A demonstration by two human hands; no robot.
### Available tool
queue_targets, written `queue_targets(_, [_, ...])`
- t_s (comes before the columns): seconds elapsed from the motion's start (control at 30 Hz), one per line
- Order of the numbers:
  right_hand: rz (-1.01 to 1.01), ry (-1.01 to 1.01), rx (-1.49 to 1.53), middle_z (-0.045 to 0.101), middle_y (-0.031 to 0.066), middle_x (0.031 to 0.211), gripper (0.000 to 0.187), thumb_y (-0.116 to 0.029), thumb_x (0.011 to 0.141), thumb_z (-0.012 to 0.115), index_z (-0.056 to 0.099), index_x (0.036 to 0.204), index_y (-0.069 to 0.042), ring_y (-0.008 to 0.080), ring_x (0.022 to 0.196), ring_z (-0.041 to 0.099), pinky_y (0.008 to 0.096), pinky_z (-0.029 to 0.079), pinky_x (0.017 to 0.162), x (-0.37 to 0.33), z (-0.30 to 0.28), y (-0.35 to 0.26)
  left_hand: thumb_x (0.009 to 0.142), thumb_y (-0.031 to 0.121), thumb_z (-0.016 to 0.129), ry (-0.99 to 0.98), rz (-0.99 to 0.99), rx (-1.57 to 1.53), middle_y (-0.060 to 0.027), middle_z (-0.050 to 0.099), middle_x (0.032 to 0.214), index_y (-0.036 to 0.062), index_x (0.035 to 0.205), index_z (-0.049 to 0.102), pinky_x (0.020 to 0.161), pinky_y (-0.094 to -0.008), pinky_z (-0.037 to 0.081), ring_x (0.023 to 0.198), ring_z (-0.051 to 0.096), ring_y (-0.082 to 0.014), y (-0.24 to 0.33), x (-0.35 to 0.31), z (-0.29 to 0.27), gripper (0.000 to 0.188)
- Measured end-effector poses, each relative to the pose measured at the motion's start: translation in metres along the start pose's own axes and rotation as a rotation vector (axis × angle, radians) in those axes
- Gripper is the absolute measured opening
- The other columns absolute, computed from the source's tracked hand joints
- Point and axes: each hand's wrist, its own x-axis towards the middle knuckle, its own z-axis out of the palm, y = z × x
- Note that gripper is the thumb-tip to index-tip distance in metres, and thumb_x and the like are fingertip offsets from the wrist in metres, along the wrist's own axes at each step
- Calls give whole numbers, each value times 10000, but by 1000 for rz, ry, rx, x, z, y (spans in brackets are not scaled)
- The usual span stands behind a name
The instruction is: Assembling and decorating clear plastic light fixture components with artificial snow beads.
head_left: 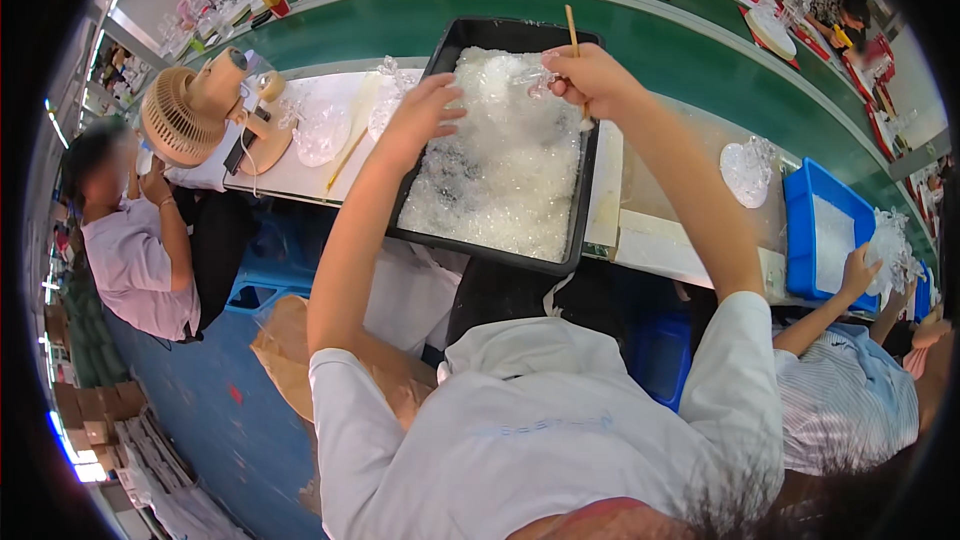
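Observation:
My right hand (592,80) is closed around a slim wooden-handled brush (571,28), held nearly upright, with its pale tip pointing down at the right rim of a black tray (588,190). By those fingertips is a small clear, shiny piece (538,82); whether they also pinch it I cannot tell. White, glittering flakes or foam (500,180) fill much of the tray. My left hand (428,115) hovers at the tray's left side, fingers apart, holding nothing. Just left of it, a clear ornate piece (388,100) lies on the white worktop.
A beige fan (185,115) stands on the worktop at left, beside a seated person (140,250). Clear pieces (322,130) lie near it, another (747,170) at right. A co-worker's hand (858,272) is by a blue tub (800,230). A green belt (400,15) runs behind.

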Motion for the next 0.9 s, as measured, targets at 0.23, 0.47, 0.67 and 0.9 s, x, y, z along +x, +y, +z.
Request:
queue_targets(0.23, [22,87,649,533,85,782,240,-83,962,534,497,1183,4,46,577,418,182,218,403,-36,36,25,973,542,365,-236,14,-153,-106,555,1301,40,1378,448,971,-401,435,1110,559,-256,7,16,5,650])
queue_targets(0.47, [16,111,839,607,216,1038,280,-70,974,520,455,1239,-8,52,606,426,153,243,411,-41,56,38,968,620,286,-422,93,-259,-161,451,1446,56,1481,309,1086,-430,313,1321,433,-292,20,14,-14,763])
queue_targets(0.67, [25,108,978,532,160,920,237,-32,961,515,441,1185,-13,70,623,450,164,239,403,-39,63,37,981,613,279,-446,278,-111,-119,399,1485,67,1479,330,1109,-419,293,1346,405,-268,11,3,-11,740])
queue_targets(0.9, [48,9,1087,584,225,1015,155,-43,967,501,441,1110,-45,57,596,424,162,238,398,-51,67,35,1022,520,220,-374,178,-243,-121,442,1452,-6,1433,374,1125,-406,281,1346,403,-241,16,2,-9,684])
